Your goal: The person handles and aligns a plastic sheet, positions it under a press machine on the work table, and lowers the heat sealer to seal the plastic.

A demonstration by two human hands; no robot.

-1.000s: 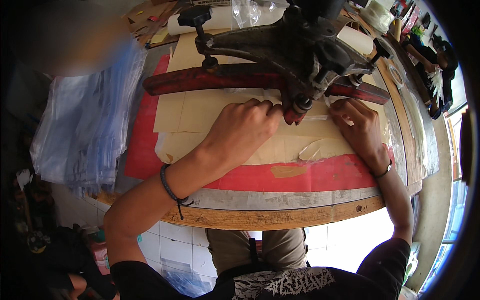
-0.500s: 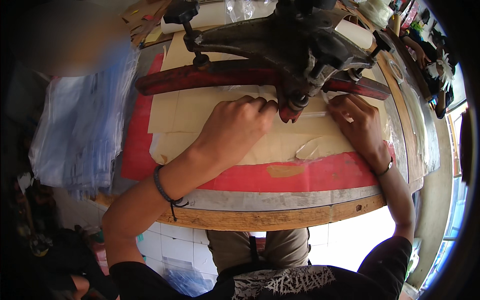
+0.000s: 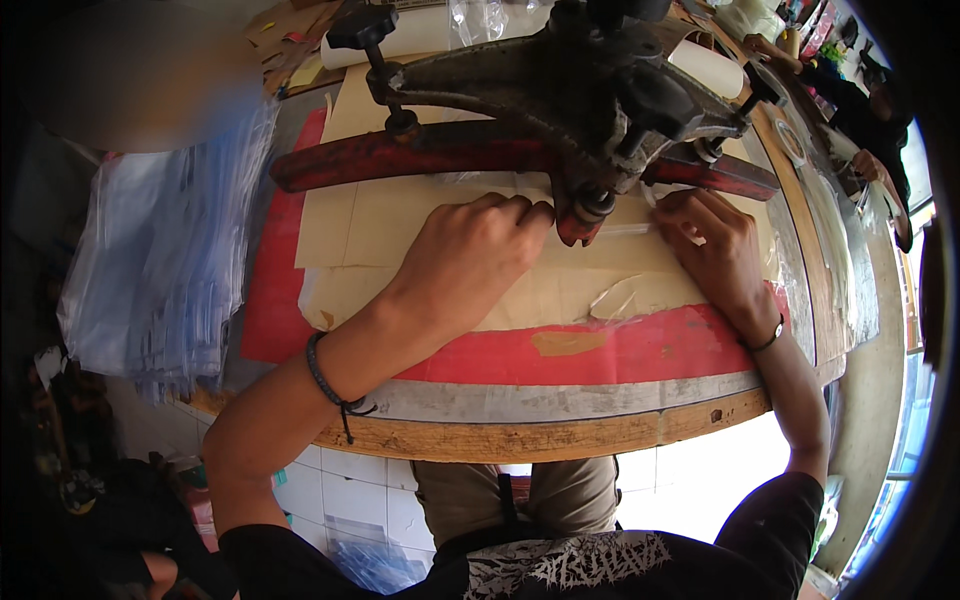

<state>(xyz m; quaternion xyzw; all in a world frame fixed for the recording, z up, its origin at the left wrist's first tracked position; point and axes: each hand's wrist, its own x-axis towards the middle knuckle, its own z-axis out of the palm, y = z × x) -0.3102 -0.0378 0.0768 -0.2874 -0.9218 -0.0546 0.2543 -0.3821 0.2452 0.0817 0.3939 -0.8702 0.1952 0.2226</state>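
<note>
My left hand (image 3: 485, 240) is closed, knuckles up, over the tan sheet just left of the machine's central foot; its fingertips are hidden, so what it pinches cannot be made out. Right of that foot, my right hand (image 3: 708, 235) has its fingers bent in a pinch at a bit of clear plastic film (image 3: 628, 229), which shows as a shiny strip between the hands. Above both hands stands a dark metal machine head (image 3: 540, 75) with black knobs and a red bar (image 3: 420, 155). The tan sheet (image 3: 540, 280) lies over a red sheet (image 3: 470, 358).
A thick stack of clear plastic sleeves (image 3: 165, 250) overhangs the table at left. The wooden table edge (image 3: 510, 438) runs before my lap. Rolls and a tape ring (image 3: 790, 142) lie toward the back and right. Another person (image 3: 865, 120) is at the far right.
My hands and the machine stay in practically the same place. At the far right, the other person has shifted, with an arm now reaching toward the back of the table.
</note>
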